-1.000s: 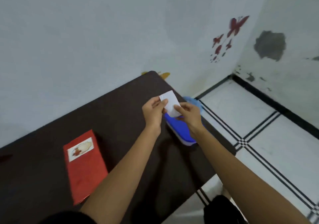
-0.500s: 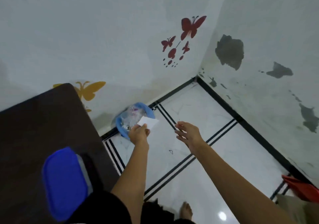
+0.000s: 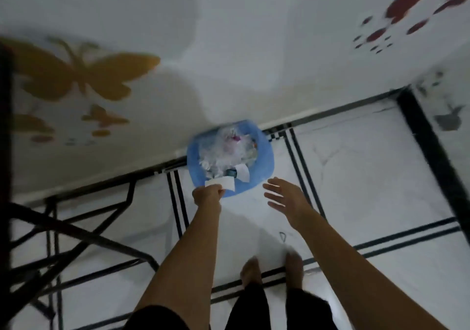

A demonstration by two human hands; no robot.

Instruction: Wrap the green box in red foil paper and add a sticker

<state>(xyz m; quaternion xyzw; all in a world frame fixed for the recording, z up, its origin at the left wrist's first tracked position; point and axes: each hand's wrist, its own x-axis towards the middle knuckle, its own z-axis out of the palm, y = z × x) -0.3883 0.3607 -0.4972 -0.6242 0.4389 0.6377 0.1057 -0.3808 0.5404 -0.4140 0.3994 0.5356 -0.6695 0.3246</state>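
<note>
1. The left hand [image 3: 207,194] has its fingers curled, pinching a white paper slip [image 3: 220,183] at one end; the slip juts out over the near rim of a blue waste bin [image 3: 268,163].
2. The right hand [image 3: 284,197] is spread wide and holds nothing, hovering just right of the bin's near edge.
3. The bin stands on the floor against the wall and holds crumpled clear plastic and paper scraps.
4. Below the arms, two bare feet [image 3: 250,271] stand on a white tiled floor [image 3: 356,177] crossed by black lines. A black metal table frame [image 3: 84,235] fills the lower left.
5. The white wall [image 3: 229,50] carries yellow butterfly decals [image 3: 76,73] and, blurred at upper right, red butterfly decals [image 3: 407,7].
6. Half a second ago the view took in the dark tabletop and a blue lid on it; now it looks straight down at the bin, and the slip sits closer over its contents.
7. A second ago the red-wrapped box lay on the table with its sticker on top – that table top is now outside the view, and only the plain white slip shows.
</note>
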